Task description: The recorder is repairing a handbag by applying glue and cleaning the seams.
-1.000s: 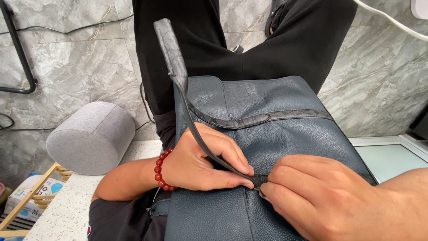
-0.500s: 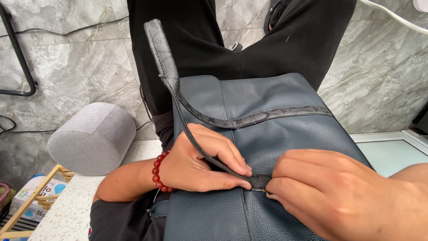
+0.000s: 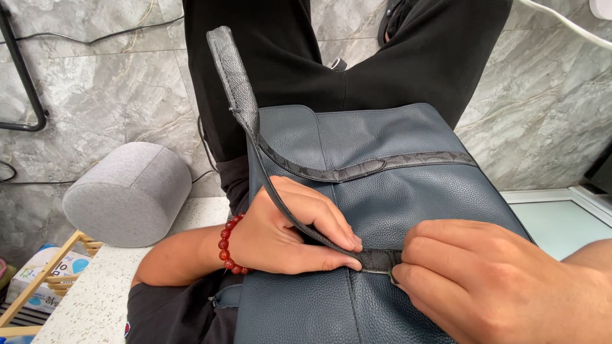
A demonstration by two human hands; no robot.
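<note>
A dark blue-grey leather bag [image 3: 408, 197] lies on my lap, with a patterned grey band across its upper part. A patterned grey strap [image 3: 233, 73] rises from the bag's middle up and to the left. My left hand [image 3: 287, 232], with a red bead bracelet [image 3: 226, 245] at the wrist, pinches the strap's lower end against the bag. My right hand [image 3: 491, 280] grips the same strap end, and a small metal piece shows at its fingertips; the two hands' fingertips almost touch.
My legs in black trousers [image 3: 306, 57] stretch away over a grey marble floor [image 3: 95, 95]. A grey cylindrical stool [image 3: 127, 194] stands at the left. A wooden rack [image 3: 44, 286] with a packet sits at the lower left; a pale glass panel [image 3: 564, 220] lies at the right.
The hands keep their grip at the strap end. The view has shifted slightly, and the strap's free end sits a little farther left.
</note>
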